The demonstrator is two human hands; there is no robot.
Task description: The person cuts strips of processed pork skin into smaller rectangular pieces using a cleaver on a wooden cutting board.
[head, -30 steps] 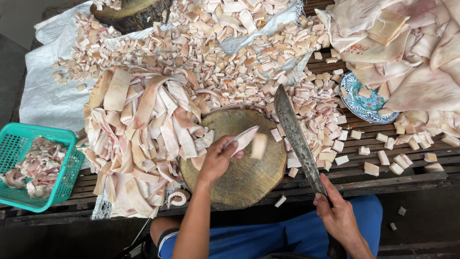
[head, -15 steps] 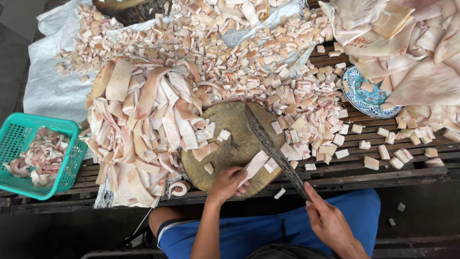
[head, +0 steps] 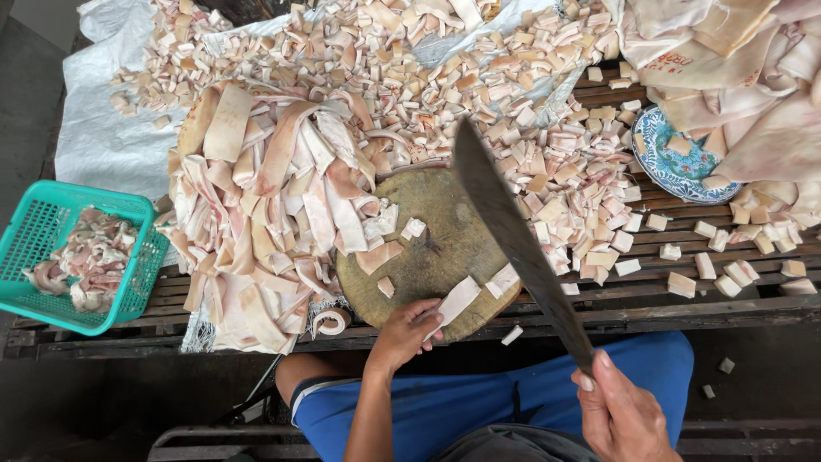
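Left hand (head: 402,329) pinned a pale strip (head: 456,299) at the round chopping block's (head: 445,248) near edge; right hand (head: 623,415), grip closed on the raised cleaver (head: 513,231), best kept fingertips tucked clear.

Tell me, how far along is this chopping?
Done: a big spread of small cut cubes covers the sheet behind the round block. In hand: the left hand pins one strip on the block, and the right hand holds the cleaver raised above it. Left: a thick heap of uncut strips beside the block, plus large slabs at the far right. Plenty remains.
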